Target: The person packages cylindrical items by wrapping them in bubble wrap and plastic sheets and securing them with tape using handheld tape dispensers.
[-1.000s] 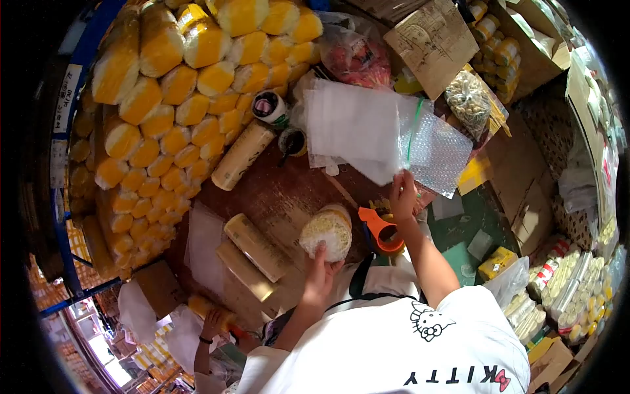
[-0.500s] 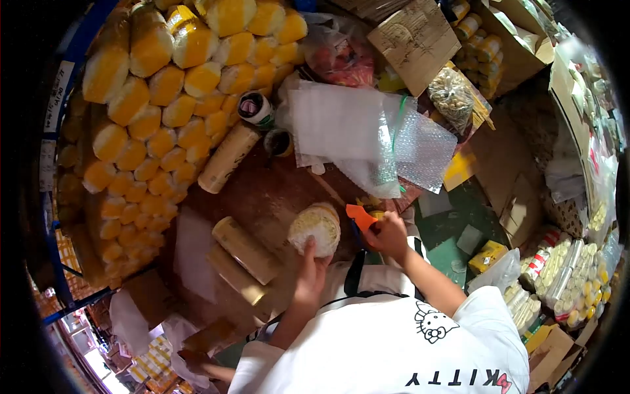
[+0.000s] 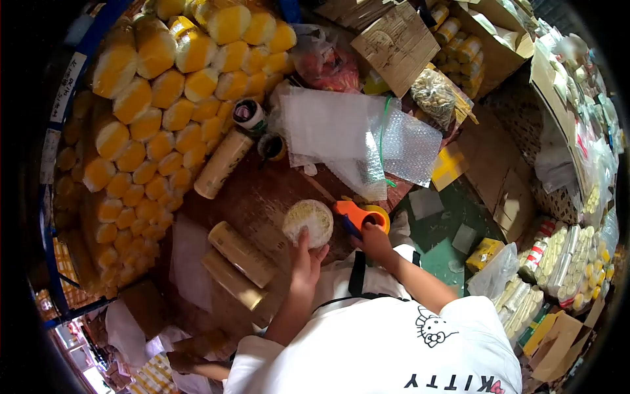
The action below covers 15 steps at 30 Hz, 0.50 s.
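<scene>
A pale round bundle (image 3: 308, 223) stands near the table's front edge, and my left hand (image 3: 305, 261) rests its fingers against the near side, fingers apart. To the right, my right hand (image 3: 376, 243) is closed on an orange tape dispenser (image 3: 354, 215) with yellow tape on it. Two brown cylinders (image 3: 243, 254) lie to the left of the bundle. Beyond it are white plastic sheets (image 3: 328, 128) and a bubble-wrap sheet (image 3: 412, 148).
Stacked yellow-and-white bundles (image 3: 147, 125) rise at the left. Another brown cylinder (image 3: 224, 163) lies beside open cans. Cardboard (image 3: 397, 49) and a nut bag (image 3: 434, 97) are at the back. Another person's hand (image 3: 187, 361) is at the lower left.
My right hand has left the plastic sheet, moved down and taken hold of the orange tape dispenser, which is now turned. My left hand stays at the bundle. The other person's hand has moved down.
</scene>
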Motion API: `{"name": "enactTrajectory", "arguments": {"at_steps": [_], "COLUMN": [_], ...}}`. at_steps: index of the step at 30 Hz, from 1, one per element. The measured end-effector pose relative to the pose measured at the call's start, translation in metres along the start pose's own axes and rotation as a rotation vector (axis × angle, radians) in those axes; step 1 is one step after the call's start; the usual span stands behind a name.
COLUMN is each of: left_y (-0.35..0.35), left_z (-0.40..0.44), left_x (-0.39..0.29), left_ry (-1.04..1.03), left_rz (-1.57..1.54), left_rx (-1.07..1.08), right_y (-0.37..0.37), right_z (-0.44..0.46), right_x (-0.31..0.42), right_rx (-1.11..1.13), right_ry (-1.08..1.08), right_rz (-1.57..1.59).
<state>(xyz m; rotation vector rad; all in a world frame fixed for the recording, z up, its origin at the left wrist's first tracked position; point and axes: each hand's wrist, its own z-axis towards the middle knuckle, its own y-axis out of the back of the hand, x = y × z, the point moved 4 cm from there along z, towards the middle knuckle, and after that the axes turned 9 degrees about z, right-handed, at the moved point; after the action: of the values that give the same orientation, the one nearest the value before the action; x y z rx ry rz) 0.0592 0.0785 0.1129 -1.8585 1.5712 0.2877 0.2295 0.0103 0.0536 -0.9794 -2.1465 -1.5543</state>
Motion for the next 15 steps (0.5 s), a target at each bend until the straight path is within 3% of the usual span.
{"name": "enactTrajectory", "arguments": {"at_steps": [1, 3, 4, 9, 12, 15], "left_y": [0.0, 0.0, 0.0, -0.005, -0.006, -0.007], "left_z": [0.0, 0.002, 0.002, 0.003, 0.003, 0.007], "left_x": [0.0, -0.002, -0.001, 0.0, 0.002, 0.002], "left_ry": [-0.01, -0.008, -0.004, -0.002, 0.063, 0.0], "left_rz": [-0.01, -0.017, -0.02, -0.021, -0.037, -0.101], "left_rx": [0.016, 0.05, 0.073, 0.084, 0.031, 0.016], "right_y": [0.004, 0.018, 0.024, 0.075, 0.093, 0.092], "right_z": [-0.008, -0.031, -0.043, -0.09, -0.104, -0.11], "right_x": [-0.004, -0.014, -0.019, 0.004, 0.024, 0.032], "right_rx": [-0.008, -0.13, -0.158, -0.154, -0.268, -0.272], "right_ry": [-0.001, 0.152, 0.313, 0.364, 0.537, 0.499], "right_rz": [-0.005, 0.282, 0.226, 0.206, 0.134, -0.051]}}
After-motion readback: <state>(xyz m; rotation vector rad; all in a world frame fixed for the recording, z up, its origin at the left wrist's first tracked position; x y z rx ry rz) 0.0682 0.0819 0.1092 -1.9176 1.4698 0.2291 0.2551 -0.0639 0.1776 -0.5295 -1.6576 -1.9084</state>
